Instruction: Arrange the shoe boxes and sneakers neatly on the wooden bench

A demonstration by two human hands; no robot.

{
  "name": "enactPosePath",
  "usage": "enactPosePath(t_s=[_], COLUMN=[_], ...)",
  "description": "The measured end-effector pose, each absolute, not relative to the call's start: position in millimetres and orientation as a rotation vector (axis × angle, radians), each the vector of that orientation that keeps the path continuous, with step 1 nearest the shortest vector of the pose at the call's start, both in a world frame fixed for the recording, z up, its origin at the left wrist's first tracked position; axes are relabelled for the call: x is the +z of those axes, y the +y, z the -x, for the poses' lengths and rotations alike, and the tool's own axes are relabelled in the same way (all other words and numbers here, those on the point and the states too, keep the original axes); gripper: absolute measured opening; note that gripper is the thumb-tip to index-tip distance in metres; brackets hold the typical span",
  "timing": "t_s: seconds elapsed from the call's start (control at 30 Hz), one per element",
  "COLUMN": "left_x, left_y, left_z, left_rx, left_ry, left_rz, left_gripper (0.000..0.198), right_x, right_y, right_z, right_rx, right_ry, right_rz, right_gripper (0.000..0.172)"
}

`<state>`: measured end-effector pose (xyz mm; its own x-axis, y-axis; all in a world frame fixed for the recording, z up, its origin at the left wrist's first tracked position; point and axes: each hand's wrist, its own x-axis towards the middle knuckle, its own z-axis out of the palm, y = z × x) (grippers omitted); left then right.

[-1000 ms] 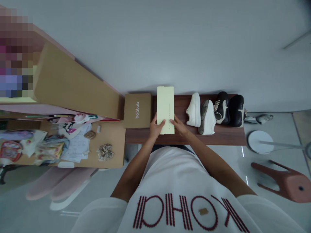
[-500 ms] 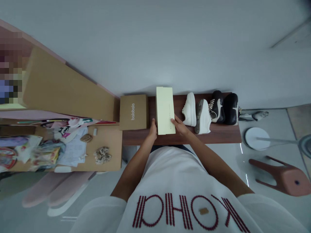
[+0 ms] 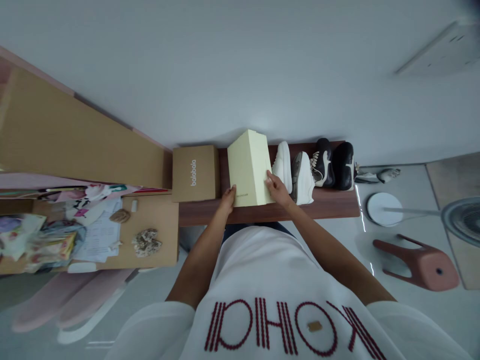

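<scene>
A pale yellow rectangular box (image 3: 248,167) stands on a dark wooden shelf (image 3: 322,210), turned at a slant with its far end leaning left. My left hand (image 3: 227,200) touches the box's near left corner. My right hand (image 3: 276,189) presses its fingers against the box's right side. To the left, a brown cardboard box (image 3: 195,173) printed "balabala" lies flat on the shelf. To the right, a white sneaker pair (image 3: 296,172) and a black-and-white pair (image 3: 332,165) stand side by side, the nearest almost touching the yellow box.
On the left, a tan desk (image 3: 157,215) holds papers, packets and crumbled brown pieces, below a large cardboard panel (image 3: 82,132). A terracotta stool (image 3: 422,265) lies on its side on the tiled floor, near a round white fan base (image 3: 380,209). A wall runs behind the shelf.
The yellow box has turned from straight to slanted, its far end swinging left. My left hand has shifted toward its corner. The whole scene has slid left in view.
</scene>
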<state>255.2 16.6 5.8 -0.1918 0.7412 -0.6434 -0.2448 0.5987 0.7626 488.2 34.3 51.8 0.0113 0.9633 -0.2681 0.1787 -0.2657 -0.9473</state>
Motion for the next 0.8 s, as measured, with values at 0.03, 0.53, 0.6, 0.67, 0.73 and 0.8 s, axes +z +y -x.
enactPosePath(t_s=[0.03, 0.53, 0.6, 0.67, 0.73, 0.8], left_x=[8, 23, 23, 22, 20, 18], left_y=[12, 0, 3, 4, 5, 6], left_z=[-254, -249, -248, -247, -246, -245], left_rx=[0.948, 1.132, 1.13, 1.126, 1.118, 1.1], left_ry=[1.541, 1.785, 1.803, 1.816, 1.841, 1.873], left_rz=[-0.395, -0.397, -0.41, -0.43, -0.45, -0.466], left_gripper=[0.057, 0.047, 0.044, 0.043, 0.042, 0.04], right_x=[52, 32, 27, 22, 17, 12], right_y=[34, 32, 33, 32, 32, 33], right_z=[-489, -484, -481, -478, -475, -471], right_rx=[1.334, 1.73, 1.751, 1.779, 1.804, 1.818], right_ry=[-1.21, -1.141, -1.106, -1.07, -1.042, -1.027], right_rz=[1.563, 1.472, 1.467, 1.49, 1.525, 1.549], right_gripper=[0.084, 0.074, 0.067, 0.062, 0.062, 0.064])
